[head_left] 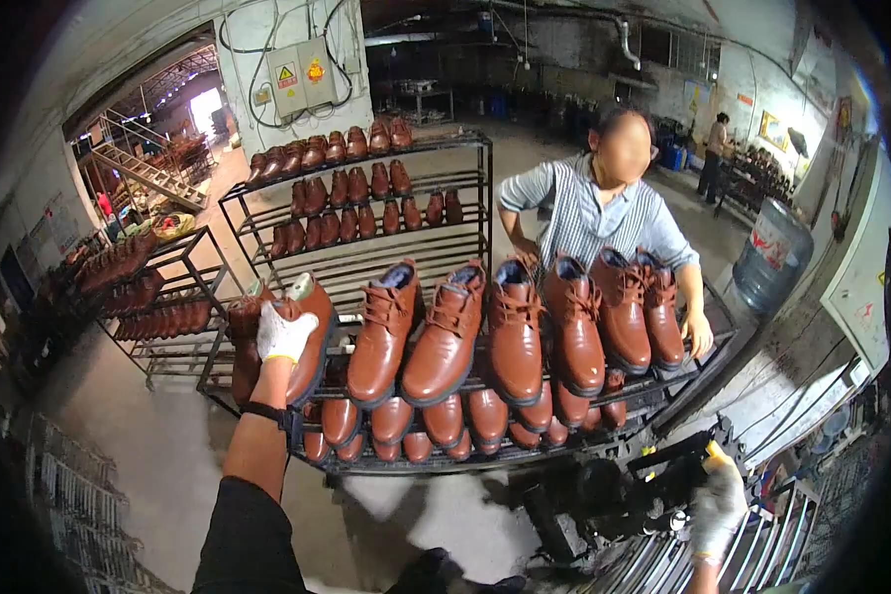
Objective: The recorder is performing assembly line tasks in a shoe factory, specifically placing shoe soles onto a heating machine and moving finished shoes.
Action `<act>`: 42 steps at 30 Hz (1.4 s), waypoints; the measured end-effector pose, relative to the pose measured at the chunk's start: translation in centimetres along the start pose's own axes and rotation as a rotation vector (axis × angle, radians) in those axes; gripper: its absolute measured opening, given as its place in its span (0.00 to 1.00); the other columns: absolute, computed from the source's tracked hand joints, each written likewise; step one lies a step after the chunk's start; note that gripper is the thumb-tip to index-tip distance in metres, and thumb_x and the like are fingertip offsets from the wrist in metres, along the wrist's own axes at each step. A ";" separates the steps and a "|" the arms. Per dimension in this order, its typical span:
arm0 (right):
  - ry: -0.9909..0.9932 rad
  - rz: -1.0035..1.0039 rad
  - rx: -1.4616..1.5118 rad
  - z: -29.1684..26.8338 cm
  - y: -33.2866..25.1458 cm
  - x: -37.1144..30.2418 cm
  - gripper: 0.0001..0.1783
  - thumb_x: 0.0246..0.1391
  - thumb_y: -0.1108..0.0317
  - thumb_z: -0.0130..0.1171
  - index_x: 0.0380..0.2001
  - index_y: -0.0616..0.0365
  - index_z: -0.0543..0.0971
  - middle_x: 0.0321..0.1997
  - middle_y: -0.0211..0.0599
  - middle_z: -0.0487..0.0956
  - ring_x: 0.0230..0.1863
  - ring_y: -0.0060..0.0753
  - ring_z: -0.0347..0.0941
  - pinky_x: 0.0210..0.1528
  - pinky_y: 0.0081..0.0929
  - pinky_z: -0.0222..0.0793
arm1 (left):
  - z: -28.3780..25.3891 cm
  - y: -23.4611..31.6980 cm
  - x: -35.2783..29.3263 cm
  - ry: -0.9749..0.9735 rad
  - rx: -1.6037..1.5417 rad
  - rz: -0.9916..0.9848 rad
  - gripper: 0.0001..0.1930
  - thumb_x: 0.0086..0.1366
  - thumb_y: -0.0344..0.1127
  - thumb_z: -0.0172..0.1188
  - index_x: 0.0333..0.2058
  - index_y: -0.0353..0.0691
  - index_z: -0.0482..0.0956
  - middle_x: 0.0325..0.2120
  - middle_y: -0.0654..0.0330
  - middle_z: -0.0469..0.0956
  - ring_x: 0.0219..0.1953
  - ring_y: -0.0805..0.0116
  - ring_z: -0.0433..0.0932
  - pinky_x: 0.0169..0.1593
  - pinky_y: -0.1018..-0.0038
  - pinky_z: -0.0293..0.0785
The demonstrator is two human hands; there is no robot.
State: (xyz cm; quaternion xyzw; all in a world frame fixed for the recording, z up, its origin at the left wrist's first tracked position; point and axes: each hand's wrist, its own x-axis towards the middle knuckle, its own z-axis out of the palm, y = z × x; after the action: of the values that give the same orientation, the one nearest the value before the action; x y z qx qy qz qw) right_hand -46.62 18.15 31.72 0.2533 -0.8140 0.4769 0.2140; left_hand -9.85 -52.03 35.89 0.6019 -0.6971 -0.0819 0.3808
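My left hand, in a white glove, is closed over the tops of a pair of brown leather shoes at the left end of a black metal rack. One of them, a brown shoe, shows to the right of my fingers. Along the same top shelf stand several brown lace-up shoes with dark soles, toes toward me. At the lower right my right hand, also gloved, is over black machinery beside metal bars; its fingers are blurred, and I cannot tell whether they hold anything.
More shoes fill the rack's lower shelf. Across the rack stands a person, one hand at its right end. Behind are another shoe rack and a left-hand rack. A water-cooler bottle stands at right, near a pale cabinet.
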 end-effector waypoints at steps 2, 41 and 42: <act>-0.355 0.001 -0.138 4.9 -4.1 -1.8 0.25 0.45 0.81 0.69 0.50 0.64 0.82 0.45 0.32 0.83 0.46 0.29 0.80 0.54 0.26 0.75 | 1.4 -1.9 1.1 -0.074 0.015 -0.086 0.54 0.42 0.60 0.76 0.62 0.28 0.70 0.56 0.38 0.77 0.58 0.40 0.77 0.60 0.57 0.74; -0.192 0.738 -0.797 -3.0 -9.3 2.0 0.48 0.39 0.55 0.70 0.63 0.63 0.64 0.47 0.60 0.81 0.48 0.59 0.82 0.50 0.44 0.78 | 11.7 21.5 -49.3 -1.823 -0.486 0.739 0.21 0.63 0.49 0.67 0.43 0.34 0.83 0.39 0.44 0.83 0.46 0.47 0.81 0.52 0.60 0.77; -0.272 0.826 -0.892 -2.3 -9.8 3.1 0.48 0.41 0.55 0.69 0.63 0.66 0.63 0.48 0.63 0.81 0.47 0.60 0.82 0.50 0.45 0.78 | 11.6 23.0 -50.4 -1.662 -0.622 0.813 0.22 0.63 0.48 0.68 0.41 0.32 0.81 0.38 0.43 0.83 0.45 0.46 0.81 0.52 0.60 0.78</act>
State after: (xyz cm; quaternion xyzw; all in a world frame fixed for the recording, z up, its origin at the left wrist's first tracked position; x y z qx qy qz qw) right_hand -42.78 15.49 41.14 -0.1379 -0.9856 0.0978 -0.0084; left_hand -35.75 -4.55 19.17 -0.0612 -0.8452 -0.5231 -0.0910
